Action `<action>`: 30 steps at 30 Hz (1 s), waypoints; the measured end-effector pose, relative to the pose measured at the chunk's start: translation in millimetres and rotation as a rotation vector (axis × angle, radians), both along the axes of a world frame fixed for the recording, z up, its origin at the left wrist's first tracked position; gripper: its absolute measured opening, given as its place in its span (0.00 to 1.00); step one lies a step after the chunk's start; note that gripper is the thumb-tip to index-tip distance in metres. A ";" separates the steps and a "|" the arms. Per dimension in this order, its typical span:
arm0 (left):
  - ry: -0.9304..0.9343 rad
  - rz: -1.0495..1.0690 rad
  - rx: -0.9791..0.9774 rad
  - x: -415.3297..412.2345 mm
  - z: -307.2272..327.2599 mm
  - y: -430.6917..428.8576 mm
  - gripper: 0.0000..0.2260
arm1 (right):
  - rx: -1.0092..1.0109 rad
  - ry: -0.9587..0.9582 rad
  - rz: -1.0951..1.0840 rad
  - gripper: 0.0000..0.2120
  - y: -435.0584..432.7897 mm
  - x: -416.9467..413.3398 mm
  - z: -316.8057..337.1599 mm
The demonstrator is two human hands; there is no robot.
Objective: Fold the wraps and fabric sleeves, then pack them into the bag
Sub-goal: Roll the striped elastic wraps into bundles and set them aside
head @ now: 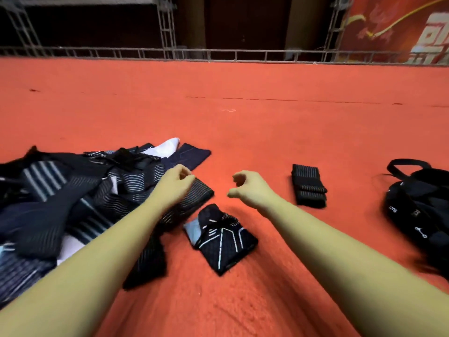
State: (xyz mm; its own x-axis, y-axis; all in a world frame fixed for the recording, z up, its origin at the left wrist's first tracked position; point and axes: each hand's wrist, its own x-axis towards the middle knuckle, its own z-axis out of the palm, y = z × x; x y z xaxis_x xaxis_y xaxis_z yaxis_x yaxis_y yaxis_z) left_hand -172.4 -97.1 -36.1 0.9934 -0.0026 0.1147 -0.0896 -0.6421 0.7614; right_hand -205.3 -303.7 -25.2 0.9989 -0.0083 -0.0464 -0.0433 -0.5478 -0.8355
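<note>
Mostly the unfolded wraps and sleeves (73, 190) lie heaped on the red carpet (243, 105) at the left. They look like soft, light knit that would sag and slide, so each is best taken by an edge or two corners. The left hand (177, 181) hangs with curled fingers over a striped sleeve (196, 198) at the heap's right edge; whether it pinches the cloth I cannot tell. The right hand (247, 188), near it, is loosely curled and holds nothing. One folded bundle (223, 242) lies near, between the forearms, and a folded striped piece (308, 186) lies farther right. The black bag (418, 210) slumps at the right; I cannot tell what is in it.
</note>
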 end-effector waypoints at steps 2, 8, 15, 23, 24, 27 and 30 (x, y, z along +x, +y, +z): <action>0.044 0.044 0.137 -0.3 -18.4 30.6 0.05 | -0.015 0.033 0.015 0.28 24.7 3.9 -5.2; 0.112 0.089 0.231 11.3 -62.8 56.6 0.25 | 0.004 0.113 -0.040 0.17 70.6 30.4 -26.9; -0.082 0.070 0.082 24.0 -82.2 58.3 0.13 | 0.024 0.169 -0.038 0.18 79.4 71.9 -67.3; -0.300 0.020 -0.066 14.9 -47.3 62.2 0.08 | 0.298 -0.023 -0.089 0.03 63.6 66.7 -55.1; -0.306 0.016 -0.107 13.2 -39.7 60.4 0.07 | 0.309 -0.057 -0.088 0.03 59.8 61.5 -44.0; -0.267 -0.012 -0.261 -1.7 -6.9 46.3 0.04 | 0.304 -0.150 -0.096 0.06 49.4 44.1 -11.3; -0.261 -0.077 -0.393 -18.6 30.7 28.6 0.04 | 0.296 -0.215 -0.091 0.06 37.3 27.5 16.2</action>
State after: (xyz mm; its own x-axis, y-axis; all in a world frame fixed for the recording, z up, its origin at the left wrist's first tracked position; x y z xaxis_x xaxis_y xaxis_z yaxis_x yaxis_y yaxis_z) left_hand -191.0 -68.5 -5.4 0.9299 0.0187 0.3673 -0.3461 -0.2935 0.8911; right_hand -177.7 -266.4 -8.9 0.9818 -0.1153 0.1509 0.1132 -0.2828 -0.9525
